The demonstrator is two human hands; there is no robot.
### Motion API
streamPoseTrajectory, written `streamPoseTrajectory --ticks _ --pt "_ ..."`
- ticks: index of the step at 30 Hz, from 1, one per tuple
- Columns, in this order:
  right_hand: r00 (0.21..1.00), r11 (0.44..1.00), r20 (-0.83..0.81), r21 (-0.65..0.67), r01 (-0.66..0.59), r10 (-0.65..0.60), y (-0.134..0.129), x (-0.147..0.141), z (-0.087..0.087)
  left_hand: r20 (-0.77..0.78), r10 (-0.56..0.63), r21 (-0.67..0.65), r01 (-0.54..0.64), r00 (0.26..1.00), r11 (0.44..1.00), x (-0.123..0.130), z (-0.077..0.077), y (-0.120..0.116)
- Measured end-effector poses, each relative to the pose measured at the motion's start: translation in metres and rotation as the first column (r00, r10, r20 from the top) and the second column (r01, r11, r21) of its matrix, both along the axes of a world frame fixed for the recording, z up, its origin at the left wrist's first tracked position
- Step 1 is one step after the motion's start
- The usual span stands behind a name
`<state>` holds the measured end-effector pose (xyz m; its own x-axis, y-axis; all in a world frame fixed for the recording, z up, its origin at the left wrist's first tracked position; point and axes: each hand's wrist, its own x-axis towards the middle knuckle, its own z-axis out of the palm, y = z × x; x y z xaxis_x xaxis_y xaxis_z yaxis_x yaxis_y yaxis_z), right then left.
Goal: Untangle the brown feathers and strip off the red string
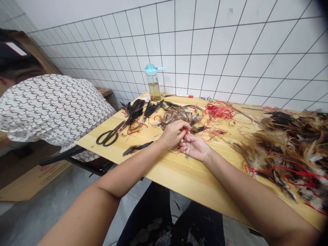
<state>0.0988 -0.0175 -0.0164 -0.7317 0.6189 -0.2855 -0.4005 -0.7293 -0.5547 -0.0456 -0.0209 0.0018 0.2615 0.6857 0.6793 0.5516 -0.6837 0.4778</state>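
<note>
My left hand (173, 134) and my right hand (194, 147) meet above the yellow wooden tabletop (164, 174), with a short piece of red string (186, 131) pinched between their fingers. Small feathers may be caught in that grip, but it is too small to tell. Just beyond my hands lies a heap of brown feathers (179, 116). A single dark feather (137, 148) rests to the left, near black-handled scissors (107, 137). Bunches of black feathers (135, 112) lie further back. A tangle of red string (217, 111) sits at the far right, behind a large feather pile (287, 150) threaded with red string.
A water bottle (153, 83) and a red-and-white marker (184, 95) stand at the table's back edge, against a white tiled wall (205, 44). A person in a patterned shirt (51, 109) leans at the table's left end. Flattened cardboard (28, 181) lies on the floor.
</note>
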Motion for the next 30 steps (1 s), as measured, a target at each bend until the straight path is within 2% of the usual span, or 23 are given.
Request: streamPoseTrajectory --ticks 2,4,7,10,13,16,18,20,22,25,27,30 --pt "1.000 1.000 0.005 -0.004 0.000 0.000 -0.002 -0.001 0.000 -0.014 -0.009 0.027 0.010 1.000 1.000 0.001 -0.002 0.001" --pt "1.000 1.000 0.014 0.002 -0.006 0.006 -0.004 -0.002 0.002 0.029 -0.005 -0.010 0.005 1.000 1.000 0.002 -0.004 0.002" --pt "0.995 0.999 0.103 0.034 -0.018 0.014 -0.006 -0.001 0.006 0.152 0.005 -0.144 0.017 0.988 0.989 -0.002 -0.006 0.007" --pt "0.954 0.983 0.276 0.169 0.070 -0.115 -0.002 0.004 0.012 0.246 -0.051 -0.279 0.121 0.968 0.953 -0.008 -0.008 0.011" --pt "0.850 0.893 0.377 0.399 0.209 -0.368 0.008 0.013 0.016 0.298 -0.110 -0.375 0.222 0.948 0.900 -0.013 -0.011 0.014" --pt "0.701 0.735 0.412 0.635 0.237 -0.582 0.020 0.021 0.014 0.329 -0.124 -0.431 0.265 0.936 0.862 -0.014 -0.014 0.015" --pt "0.653 0.642 0.386 0.740 0.202 -0.651 0.023 0.021 0.009 0.345 -0.143 -0.451 0.297 0.928 0.842 -0.013 -0.016 0.016" --pt "0.653 0.602 0.385 0.787 0.138 -0.652 0.024 0.019 0.004 0.356 -0.162 -0.457 0.322 0.921 0.829 -0.012 -0.018 0.016" --pt "0.644 0.585 0.425 0.810 0.043 -0.636 0.024 0.016 -0.001 0.338 -0.162 -0.452 0.311 0.927 0.836 -0.011 -0.018 0.015" --pt "0.586 0.529 0.468 0.845 -0.077 -0.662 0.024 0.014 -0.005 0.238 -0.141 -0.408 0.231 0.961 0.883 -0.008 -0.018 0.012" --pt "0.565 0.503 0.468 0.858 -0.105 -0.680 0.025 0.014 -0.007 0.134 -0.122 -0.328 0.160 0.984 0.931 -0.006 -0.018 0.010" --pt "0.575 0.519 0.475 0.849 -0.099 -0.667 0.028 0.015 -0.010 0.009 -0.092 -0.188 0.092 0.996 0.978 -0.003 -0.018 0.008"
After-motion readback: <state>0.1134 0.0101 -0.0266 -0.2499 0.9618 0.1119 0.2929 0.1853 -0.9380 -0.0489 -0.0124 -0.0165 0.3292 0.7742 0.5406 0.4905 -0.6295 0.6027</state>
